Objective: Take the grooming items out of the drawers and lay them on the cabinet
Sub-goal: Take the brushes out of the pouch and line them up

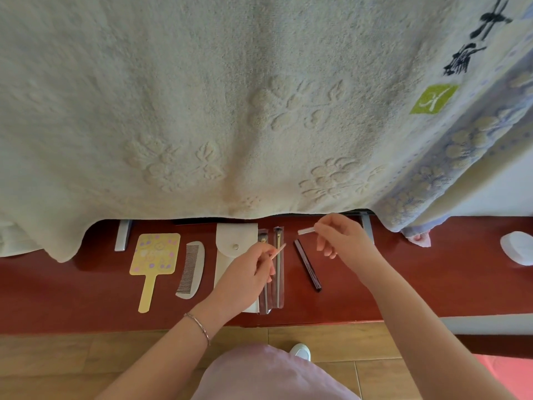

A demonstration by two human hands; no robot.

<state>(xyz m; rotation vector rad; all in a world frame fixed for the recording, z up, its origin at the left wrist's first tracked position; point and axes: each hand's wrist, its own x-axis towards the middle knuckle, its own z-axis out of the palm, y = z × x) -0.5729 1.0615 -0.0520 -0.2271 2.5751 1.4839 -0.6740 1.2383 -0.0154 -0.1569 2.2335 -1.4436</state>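
Note:
On the red-brown cabinet top (57,284) lie a yellow hand mirror (154,259), a grey comb (191,269), a white pouch (235,249), two makeup brushes in clear sleeves (277,272) and a dark slim pencil (308,265). My left hand (245,277) hovers over the pouch and brushes, pinching a thin pale pink stick (278,251). My right hand (341,239) is above the pencil, fingers closed on a small clear cap or tube (306,231). No drawer is visible.
A large cream towel (230,111) hangs over the back of the cabinet, hiding what stands behind it. A patterned blue cloth (461,157) hangs at right. A white round lid (519,248) sits at far right. Wooden floor (72,359) lies below.

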